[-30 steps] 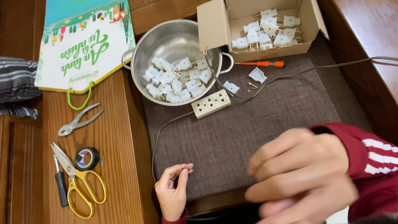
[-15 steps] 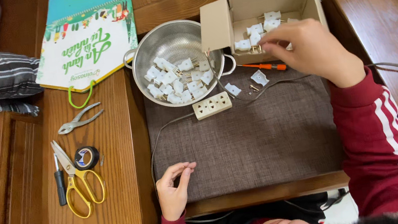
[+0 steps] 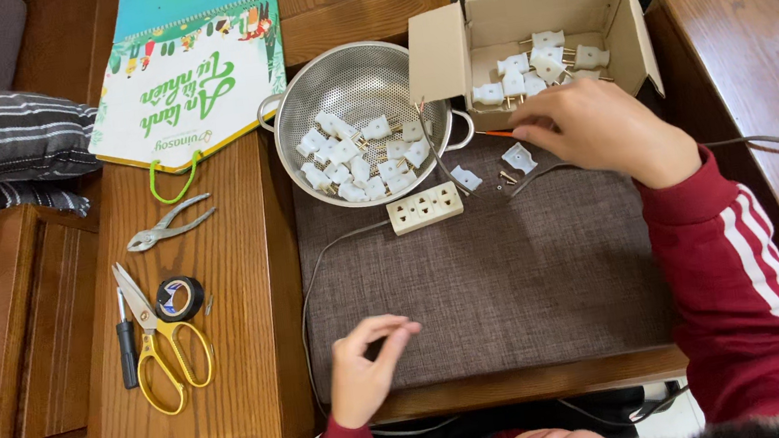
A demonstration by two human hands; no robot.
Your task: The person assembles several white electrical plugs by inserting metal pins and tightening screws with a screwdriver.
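Our right hand (image 3: 596, 129) is out over the far side of the grey mat (image 3: 497, 285), fingers curled down right by a small white plug piece (image 3: 519, 158) and the tip of an orange screwdriver (image 3: 496, 134); can't tell if we're actually gripping anything, the fingers hide it; a thin grey cable (image 3: 776, 144) runs out from under that hand toward the right. Our left hand (image 3: 368, 370) sits at the near edge of the mat, fingers loosely bent with thumb and forefinger nearly pinched, nothing visible in it. Just past the right hand there's the open cardboard box (image 3: 629, 31) with white plugs inside; beside it the metal colander (image 3: 343, 81) also holds a pile of them; a cream power strip (image 3: 425, 208) lies on the mat just in front of the colander. Over on the wooden table (image 3: 249, 365) to the left we've got pliers (image 3: 168, 226), yellow-handled scissors (image 3: 163, 351), a roll of black tape (image 3: 180, 298) and a black screwdriver (image 3: 126, 340).
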